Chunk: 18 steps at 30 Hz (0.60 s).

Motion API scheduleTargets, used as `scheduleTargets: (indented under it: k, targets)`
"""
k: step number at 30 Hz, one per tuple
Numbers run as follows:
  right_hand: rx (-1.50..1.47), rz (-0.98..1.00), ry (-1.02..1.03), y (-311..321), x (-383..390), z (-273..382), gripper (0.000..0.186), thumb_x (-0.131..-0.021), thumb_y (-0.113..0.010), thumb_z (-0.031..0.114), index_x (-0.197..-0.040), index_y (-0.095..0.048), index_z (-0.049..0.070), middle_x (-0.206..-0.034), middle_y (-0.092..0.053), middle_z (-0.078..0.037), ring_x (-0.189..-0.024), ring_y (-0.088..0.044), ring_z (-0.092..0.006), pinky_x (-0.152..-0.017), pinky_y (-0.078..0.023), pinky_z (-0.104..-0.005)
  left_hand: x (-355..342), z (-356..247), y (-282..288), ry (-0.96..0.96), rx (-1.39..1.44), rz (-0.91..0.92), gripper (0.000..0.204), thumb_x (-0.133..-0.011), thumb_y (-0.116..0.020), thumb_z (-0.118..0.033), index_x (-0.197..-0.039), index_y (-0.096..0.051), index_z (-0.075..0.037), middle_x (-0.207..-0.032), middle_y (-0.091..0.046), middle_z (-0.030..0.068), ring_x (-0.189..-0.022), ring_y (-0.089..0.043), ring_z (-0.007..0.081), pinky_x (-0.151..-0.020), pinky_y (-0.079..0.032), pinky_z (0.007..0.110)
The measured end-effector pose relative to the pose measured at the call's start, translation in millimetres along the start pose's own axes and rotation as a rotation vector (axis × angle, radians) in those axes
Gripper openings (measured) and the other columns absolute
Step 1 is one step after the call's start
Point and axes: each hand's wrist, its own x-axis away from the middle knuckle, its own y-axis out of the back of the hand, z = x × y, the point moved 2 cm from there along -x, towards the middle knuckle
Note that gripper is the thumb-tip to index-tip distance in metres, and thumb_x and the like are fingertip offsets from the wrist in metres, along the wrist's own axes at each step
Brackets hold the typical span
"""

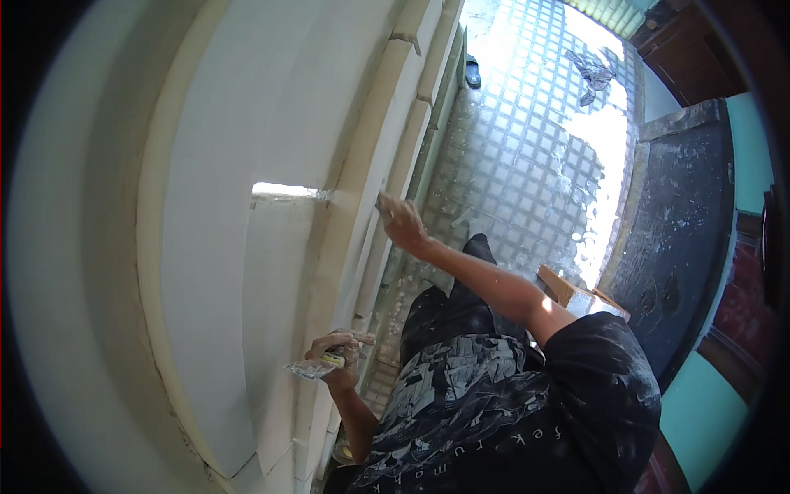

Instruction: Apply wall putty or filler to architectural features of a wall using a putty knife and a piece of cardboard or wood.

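Note:
My left hand [344, 352], smeared with pale paste, is closed round a putty knife [309, 370] with a wide blade and a bit of yellow at the handle. It hovers beside the near part of a cream stepped moulding [350, 214]. Farther along, my right hand [403, 224], also dusted white, reaches across to the moulding's outer side face. Its fingers are bent together against that face, and a small dark edge shows at the fingertips. What they hold is mostly hidden.
A white panel [288, 99] lies inside the moulding, with a bright strip of light. Patterned tiles [527, 123] cover the floor, where a dark slipper [472, 72] and a crumpled cloth [592, 74] lie. On the right stand a cardboard box [568, 292] and a dark worn board [679, 206].

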Motion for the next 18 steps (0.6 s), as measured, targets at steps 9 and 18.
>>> scheduleTargets:
  k: [9,18]
  targets:
    - [-0.099,0.675,-0.408,64.5,150.5,9.7,0.031,-0.08,-0.058,0.01,-0.11,-0.064,0.009,-0.097,-0.065,-0.018,-0.093,-0.059,-0.0355,-0.082,-0.044,-0.043,64.6,6.7,51.6,0.127,-0.008,0.067,0.02,-0.089,-0.062,-0.015,-0.098,-0.049,-0.003,-0.077,-0.066,0.0172,-0.069,-0.068,0.0237,-0.049,-0.049,0.024]
    - [0.146,0.571,-0.607,109.4,179.3,-29.3,0.032,-0.067,-0.066,0.014,-0.096,-0.064,0.001,-0.08,-0.066,-0.017,-0.075,-0.065,-0.0283,-0.07,-0.049,-0.0371,79.5,23.2,43.9,0.04,0.034,0.014,0.038,-0.088,-0.061,-0.037,-0.098,-0.042,-0.006,-0.068,-0.063,0.0138,-0.055,-0.059,0.0171,-0.048,-0.045,0.025]
